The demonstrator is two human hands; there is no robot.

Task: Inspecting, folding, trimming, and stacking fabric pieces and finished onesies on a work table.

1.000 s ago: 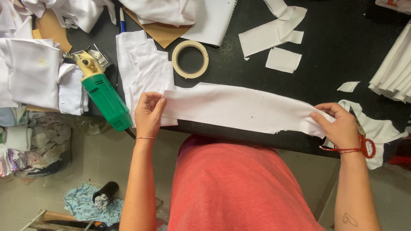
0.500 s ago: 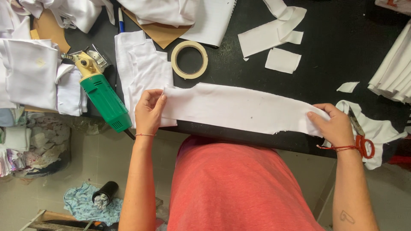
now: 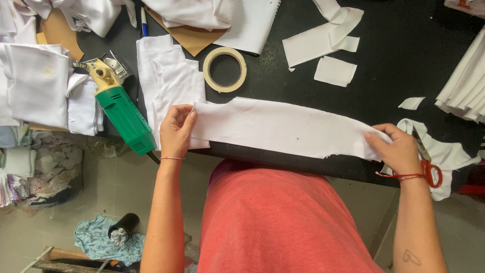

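A long white fabric strip (image 3: 283,127) lies stretched across the front of the black table (image 3: 394,81). My left hand (image 3: 177,130) pinches its left end between thumb and fingers. At the other end, my right hand (image 3: 396,147) grips the strip, with a red thread around the wrist. Red-handled scissors (image 3: 429,169) rest just right of that hand on white scraps. A roll of beige tape (image 3: 225,69) sits just behind the strip.
A green and yellow electric fabric cutter (image 3: 120,107) lies left of my left hand beside folded white cloth (image 3: 169,81). White fabric pieces (image 3: 323,38), brown paper (image 3: 194,40) and a stacked white pile (image 3: 467,83) sit further back. On the floor: cloth scraps (image 3: 101,240) and a black cup (image 3: 124,225).
The right hand has slid slightly inward along the strip's right end and regripped it. The left hand holds the same spot.
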